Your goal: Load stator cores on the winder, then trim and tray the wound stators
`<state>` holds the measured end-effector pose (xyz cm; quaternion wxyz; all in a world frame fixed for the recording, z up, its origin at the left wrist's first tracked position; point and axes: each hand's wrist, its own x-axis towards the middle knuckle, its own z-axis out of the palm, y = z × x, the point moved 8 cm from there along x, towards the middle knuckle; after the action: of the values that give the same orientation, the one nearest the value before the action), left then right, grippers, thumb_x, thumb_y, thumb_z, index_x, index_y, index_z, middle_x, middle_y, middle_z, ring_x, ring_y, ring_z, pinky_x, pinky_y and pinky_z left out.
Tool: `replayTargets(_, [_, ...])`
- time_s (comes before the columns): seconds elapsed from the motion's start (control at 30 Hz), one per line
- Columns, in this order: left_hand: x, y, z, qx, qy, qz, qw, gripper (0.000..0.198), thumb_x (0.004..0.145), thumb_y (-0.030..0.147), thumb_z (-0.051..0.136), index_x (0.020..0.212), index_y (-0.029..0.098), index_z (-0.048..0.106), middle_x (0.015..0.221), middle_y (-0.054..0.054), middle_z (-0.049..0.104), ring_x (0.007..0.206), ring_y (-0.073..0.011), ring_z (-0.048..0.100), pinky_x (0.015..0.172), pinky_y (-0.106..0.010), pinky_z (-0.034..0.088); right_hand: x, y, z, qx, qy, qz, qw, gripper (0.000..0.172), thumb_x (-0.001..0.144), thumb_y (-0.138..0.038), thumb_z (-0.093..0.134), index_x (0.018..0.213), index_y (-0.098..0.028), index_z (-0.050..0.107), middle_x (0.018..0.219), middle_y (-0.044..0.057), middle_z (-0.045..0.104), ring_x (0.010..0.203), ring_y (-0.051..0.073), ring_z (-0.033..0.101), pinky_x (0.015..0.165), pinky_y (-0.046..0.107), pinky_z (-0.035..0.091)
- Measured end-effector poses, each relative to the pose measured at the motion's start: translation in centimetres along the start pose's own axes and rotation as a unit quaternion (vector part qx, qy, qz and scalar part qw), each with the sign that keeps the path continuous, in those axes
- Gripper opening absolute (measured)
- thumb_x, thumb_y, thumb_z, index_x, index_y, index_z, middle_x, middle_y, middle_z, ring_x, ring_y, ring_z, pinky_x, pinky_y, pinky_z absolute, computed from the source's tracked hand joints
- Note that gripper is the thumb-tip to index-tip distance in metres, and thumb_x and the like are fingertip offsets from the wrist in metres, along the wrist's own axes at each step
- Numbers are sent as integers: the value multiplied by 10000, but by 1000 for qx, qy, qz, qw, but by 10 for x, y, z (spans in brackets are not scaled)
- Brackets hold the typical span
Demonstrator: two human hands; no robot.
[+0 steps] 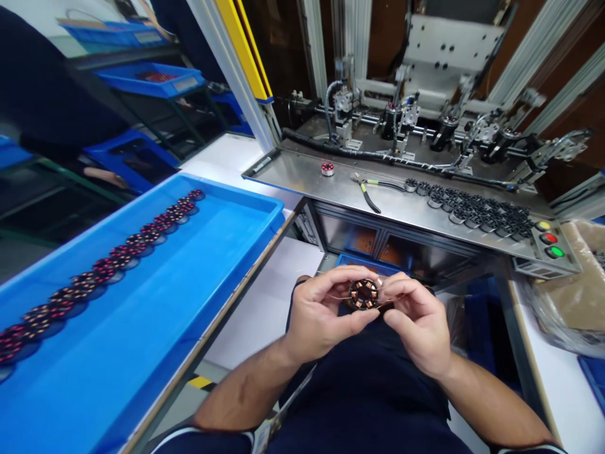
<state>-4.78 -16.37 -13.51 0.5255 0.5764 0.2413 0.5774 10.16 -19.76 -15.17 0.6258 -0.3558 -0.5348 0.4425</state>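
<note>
In the head view, my left hand (pixel 321 306) grips a small round motor stator (pixel 363 294) by its rim, thumb below and fingers above. The stator has a black core with copper windings around its open centre, tilted toward me. Thin copper wire ends (pixel 336 297) stick out from its sides. My right hand (pixel 420 318) is closed at the stator's right side, its fingertips pinching the wires there. Exactly how many wires they hold is hidden.
A blue tray (pixel 227 258) at left holds a long row of wound stators (pixel 127 249). On the metal bench (pixel 302 180) lie one red-wound stator (pixel 327 169), cutting pliers (pixel 366 189) and several black stator cores (pixel 482 211). A button box (pixel 548 243) and winding machine (pixel 397 120) stand beyond.
</note>
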Motion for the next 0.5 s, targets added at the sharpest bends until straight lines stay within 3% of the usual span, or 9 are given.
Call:
replayTargets(0.07, [1, 1, 1, 2, -3, -1, 1000, 383, 693, 129, 887, 1050, 198, 767, 1017, -65, 811, 898, -196, 782, 818, -258, 643, 1, -8, 1, -30, -5, -32, 999, 40, 908, -249, 733, 879, -228, 716, 807, 17, 660, 781, 156, 628, 737, 298, 526])
replayTargets(0.17, [0, 3, 2, 11, -5, 0, 1000, 405, 666, 114, 900, 1043, 192, 773, 1013, -68, 814, 902, -197, 786, 824, -252, 647, 1, -19, -2, -74, 15, -65, 995, 95, 920, -210, 708, 826, -220, 717, 747, 8, 653, 720, 148, 615, 692, 295, 511])
replayTargets(0.37, [-2, 9, 3, 32, -6, 20, 999, 453, 651, 67, 890, 1067, 206, 775, 1025, -65, 814, 924, -194, 787, 832, -240, 651, 4, -20, -1, -70, 15, -29, 997, 89, 907, -243, 730, 824, -211, 718, 747, 11, 664, 696, 144, 623, 654, 283, 515])
replayTargets(0.5, [-1, 13, 3, 55, -17, 37, 998, 459, 656, 91, 898, 1082, 208, 774, 1035, -79, 811, 936, -204, 784, 829, -253, 655, 4, -30, -1, -100, 7, -67, 993, 101, 912, -208, 717, 812, -213, 723, 727, 7, 674, 686, 140, 629, 659, 278, 515])
